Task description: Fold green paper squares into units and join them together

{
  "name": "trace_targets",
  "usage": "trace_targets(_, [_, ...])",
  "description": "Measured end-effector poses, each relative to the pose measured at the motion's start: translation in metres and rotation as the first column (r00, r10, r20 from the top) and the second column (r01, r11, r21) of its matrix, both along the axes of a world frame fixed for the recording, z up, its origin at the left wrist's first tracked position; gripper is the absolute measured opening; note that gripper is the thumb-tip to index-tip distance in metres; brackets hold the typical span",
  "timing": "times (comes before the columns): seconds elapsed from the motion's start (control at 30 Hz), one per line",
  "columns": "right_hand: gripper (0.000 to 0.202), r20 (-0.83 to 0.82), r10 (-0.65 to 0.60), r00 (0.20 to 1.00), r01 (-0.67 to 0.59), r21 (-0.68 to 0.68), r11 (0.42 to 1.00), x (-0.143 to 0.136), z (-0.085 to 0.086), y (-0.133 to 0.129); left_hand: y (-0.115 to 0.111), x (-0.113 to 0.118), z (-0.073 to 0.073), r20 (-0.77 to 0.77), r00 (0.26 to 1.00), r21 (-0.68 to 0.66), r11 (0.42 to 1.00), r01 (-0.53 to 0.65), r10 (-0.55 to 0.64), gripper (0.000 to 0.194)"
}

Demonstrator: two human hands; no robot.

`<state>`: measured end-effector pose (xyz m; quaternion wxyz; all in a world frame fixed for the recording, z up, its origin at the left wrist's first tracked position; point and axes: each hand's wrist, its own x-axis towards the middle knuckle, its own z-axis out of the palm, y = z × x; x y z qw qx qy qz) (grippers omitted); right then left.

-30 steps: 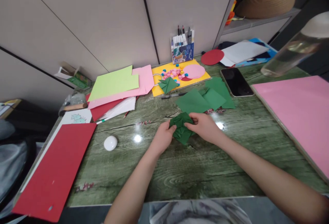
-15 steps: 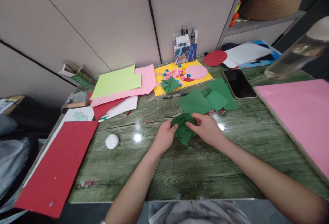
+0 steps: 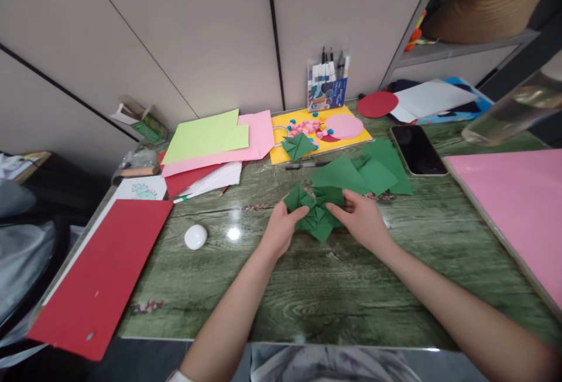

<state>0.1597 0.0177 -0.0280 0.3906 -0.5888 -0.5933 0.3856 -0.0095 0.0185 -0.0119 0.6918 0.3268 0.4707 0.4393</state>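
Observation:
Between my hands is a green folded paper (image 3: 322,227) with many creases and pointed flaps, held just over the table. My left hand (image 3: 281,227) pinches its left edge, thumb on top. On the right side, my right hand (image 3: 362,218) grips another edge between thumb and fingers. Beyond it lie several green paper sheets (image 3: 338,174), partly overlapping. A smaller green folded piece (image 3: 298,146) rests at the front of a yellow sheet (image 3: 278,154), near pink and blue pom-poms (image 3: 307,128). A dark pen (image 3: 307,165) lies in front of that piece.
At left are a red sheet (image 3: 105,271), a white round object (image 3: 195,236) and stacked coloured papers (image 3: 206,139). Farther right lie a phone (image 3: 419,150), a large pink sheet (image 3: 509,195) and a clear bottle (image 3: 504,113). A pack of markers (image 3: 327,90) leans on the back panel.
The green folded paper has been spread wider, its flaps opening apart as my hands moved slightly away from each other. The whole view has shifted a little.

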Motion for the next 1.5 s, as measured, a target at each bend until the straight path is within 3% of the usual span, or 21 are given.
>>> trace_targets(0.17, [0.024,-0.336,-0.075,0.939,0.047,-0.093,0.995,-0.003,-0.012,0.005,0.003,-0.004,0.000,0.148,0.988,-0.056,0.998,-0.040,0.048,0.027])
trace_targets(0.33, [0.030,-0.486,-0.117,0.866,0.028,-0.186,0.982,-0.004,-0.004,0.005,0.007,-0.012,-0.007,0.140,0.989,-0.035,0.998,0.047,-0.042,0.033])
trace_targets(0.57, [0.031,-0.256,-0.115,0.960,0.089,-0.108,0.990,0.018,-0.003,0.017,0.017,-0.032,-0.003,-0.002,0.982,-0.018,0.982,0.189,-0.189,0.031])
trace_targets(0.67, [0.041,-0.144,-0.123,0.982,0.138,0.097,0.986,0.025,-0.003,0.021,0.021,-0.040,-0.001,-0.069,0.988,0.023,0.990,0.141,-0.139,0.036])
trace_targets(0.73, [0.048,-0.012,-0.207,0.978,0.201,0.305,0.931,0.026,0.002,0.019,0.022,-0.042,0.000,-0.137,0.985,0.100,0.988,0.117,-0.103,0.042])
trace_targets(0.8, [0.048,0.108,-0.243,0.964,0.182,0.401,0.898,0.022,0.008,0.014,0.020,-0.040,0.001,-0.264,0.959,0.178,0.971,0.157,-0.106,0.051])
trace_targets(0.83, [0.048,0.126,-0.197,0.972,0.137,0.376,0.916,0.019,0.010,0.011,0.019,-0.038,0.002,-0.330,0.935,0.203,0.957,0.207,-0.132,0.056])
trace_targets(0.9, [0.051,0.091,0.010,0.996,-0.029,0.212,0.977,0.011,0.014,0.004,0.015,-0.033,0.005,-0.403,0.881,0.212,0.911,0.353,-0.248,0.061])
trace_targets(1.0, [0.039,0.096,0.237,0.967,-0.237,-0.015,0.971,0.002,0.014,-0.001,0.011,-0.028,0.007,-0.422,0.840,0.215,0.863,0.457,-0.340,0.056])
trace_targets(1.07, [0.023,0.134,0.205,0.969,-0.201,-0.041,0.979,0.000,0.011,0.000,0.011,-0.027,0.008,-0.448,0.848,0.226,0.882,0.414,-0.284,0.053])
trace_targets(1.13, [0.022,0.151,0.090,0.984,-0.091,0.002,0.996,0.002,0.008,0.002,0.013,-0.029,0.008,-0.467,0.861,0.242,0.908,0.342,-0.200,0.055])
trace_targets(1.23, [0.024,0.127,-0.030,0.992,0.025,0.041,0.999,0.006,0.005,0.006,0.015,-0.032,0.007,-0.486,0.856,0.214,0.925,0.313,-0.177,0.049])
trace_targets(1.37, [0.030,0.088,-0.083,0.993,0.082,0.021,0.996,0.013,0.001,0.010,0.017,-0.035,0.004,-0.476,0.874,0.253,0.937,0.242,-0.097,0.040])
trace_targets(1.5, [0.034,0.049,-0.054,0.997,0.055,-0.017,0.998,0.022,-0.004,0.015,0.018,-0.037,0.004,-0.475,0.877,0.264,0.939,0.219,-0.071,0.039])
